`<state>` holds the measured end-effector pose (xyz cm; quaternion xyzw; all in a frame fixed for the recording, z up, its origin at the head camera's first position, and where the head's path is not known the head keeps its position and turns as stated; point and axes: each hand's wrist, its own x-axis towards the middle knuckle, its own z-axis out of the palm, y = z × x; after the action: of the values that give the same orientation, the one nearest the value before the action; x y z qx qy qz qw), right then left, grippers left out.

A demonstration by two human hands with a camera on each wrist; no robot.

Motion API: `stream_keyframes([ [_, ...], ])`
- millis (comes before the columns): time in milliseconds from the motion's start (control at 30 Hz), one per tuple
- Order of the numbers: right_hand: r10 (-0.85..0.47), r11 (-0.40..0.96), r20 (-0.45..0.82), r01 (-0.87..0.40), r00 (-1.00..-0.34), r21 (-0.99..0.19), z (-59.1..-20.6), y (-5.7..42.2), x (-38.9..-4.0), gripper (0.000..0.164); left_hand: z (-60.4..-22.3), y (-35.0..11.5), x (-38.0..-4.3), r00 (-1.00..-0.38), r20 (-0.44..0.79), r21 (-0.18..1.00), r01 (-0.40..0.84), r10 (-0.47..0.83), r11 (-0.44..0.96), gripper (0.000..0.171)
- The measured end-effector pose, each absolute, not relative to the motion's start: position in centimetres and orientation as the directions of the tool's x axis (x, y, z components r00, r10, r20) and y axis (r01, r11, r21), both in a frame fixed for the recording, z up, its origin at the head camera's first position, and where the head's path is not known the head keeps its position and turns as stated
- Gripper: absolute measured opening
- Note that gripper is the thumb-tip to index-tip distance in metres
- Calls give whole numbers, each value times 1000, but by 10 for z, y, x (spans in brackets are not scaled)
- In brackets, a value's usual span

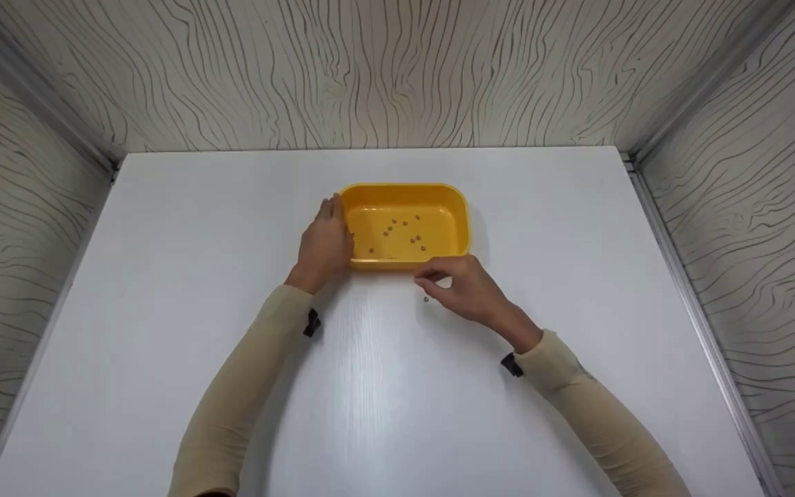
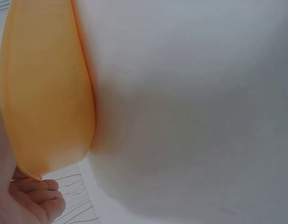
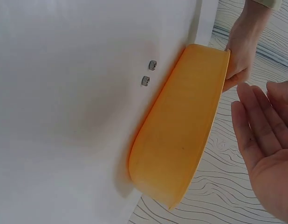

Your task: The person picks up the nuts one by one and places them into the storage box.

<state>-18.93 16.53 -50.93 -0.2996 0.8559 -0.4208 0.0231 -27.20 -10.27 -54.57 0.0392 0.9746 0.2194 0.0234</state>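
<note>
A yellow plastic tray [image 1: 370, 264] stands on the white table, with several small metal nuts [image 1: 418, 238] scattered over its floor. My left hand [image 1: 326, 241] grips the tray's left side at the rim; in the left wrist view its curled fingers [image 2: 51, 207] show beyond the tray corner. Just off the front right corner hovers my right hand [image 1: 463, 284], thumb and forefinger tips close together, the other fingers loosely extended in the right wrist view. No object shows between them. Close to the tray's front wall, two nuts [image 3: 153, 65] lie on the table; the head view shows one nut [image 1: 426, 299] below the right fingertips.
The white table [image 1: 183, 228] extends around the tray on every side. Wood-patterned panels [image 1: 370, 76] enclose the back and both sides, with metal rails [image 1: 701, 331] along the edges. Dark straps [image 1: 512, 364] sit at both wrists below beige sleeves [image 1: 246, 386].
</note>
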Motion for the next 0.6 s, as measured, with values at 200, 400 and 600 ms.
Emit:
stream_keyframes([
  [200, -538, 497, 184, -486, -822, -719, -521, 175, -183, 12, -546, -103, -272, -994, -10, 419, 92, 106, 903, 68],
  [400, -558, 566, 148, -505, -816, -652, -531, 183, -178, 14, -547, -104, -272, -996, -46, 425, 46, 73, 904, 70],
  [600, -587, 666, 138, -572, -798, -479, -540, 192, -174, 23, -546, -103, -274, -996, -51, 444, 47, 78, 895, 68],
])
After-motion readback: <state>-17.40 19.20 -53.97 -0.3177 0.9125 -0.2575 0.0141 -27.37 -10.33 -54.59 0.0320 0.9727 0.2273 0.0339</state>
